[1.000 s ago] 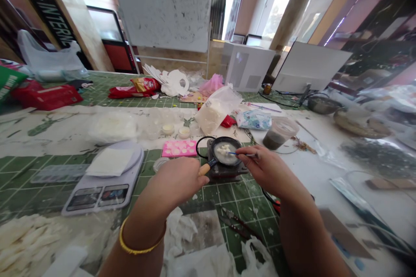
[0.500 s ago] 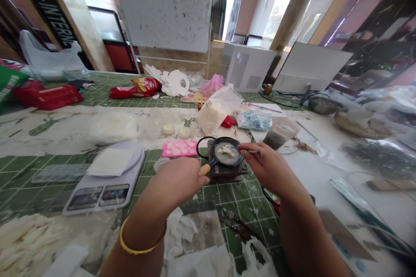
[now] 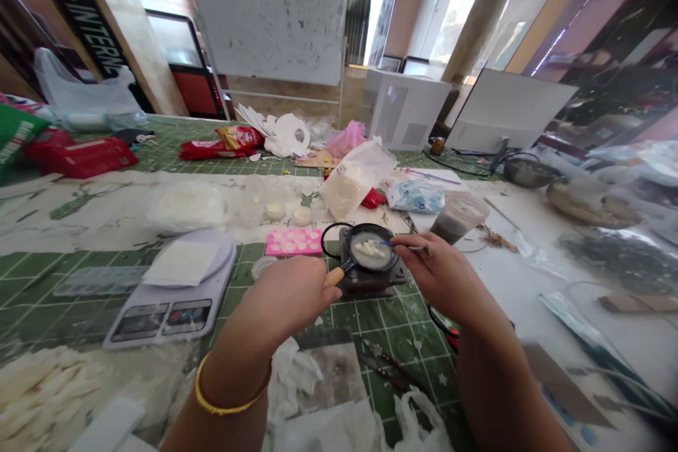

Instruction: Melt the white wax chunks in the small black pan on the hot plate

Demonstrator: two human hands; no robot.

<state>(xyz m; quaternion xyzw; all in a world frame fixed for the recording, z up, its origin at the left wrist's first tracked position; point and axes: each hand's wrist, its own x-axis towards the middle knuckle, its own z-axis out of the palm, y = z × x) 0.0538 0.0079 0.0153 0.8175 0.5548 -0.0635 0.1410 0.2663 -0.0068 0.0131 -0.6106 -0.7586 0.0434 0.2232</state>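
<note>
lumps (image 3: 369, 249) shifted in pan (image 3: 365, 228) | left hand (image 3: 294, 291) grips handle (image 3: 334, 277) (tan)

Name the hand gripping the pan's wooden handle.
The left hand, with a gold-coloured bangle at its wrist; the right hand instead holds a thin tool over the pan.

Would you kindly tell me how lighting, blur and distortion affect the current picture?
Head view: the bright opening beside the whiteboard is washed out; head view, right edge: clear plastic looks smeared and stretched; head view, middle: the left hand, right hand and pan look clearer; head view, left: the scale's panel markings are unreadable.
</note>
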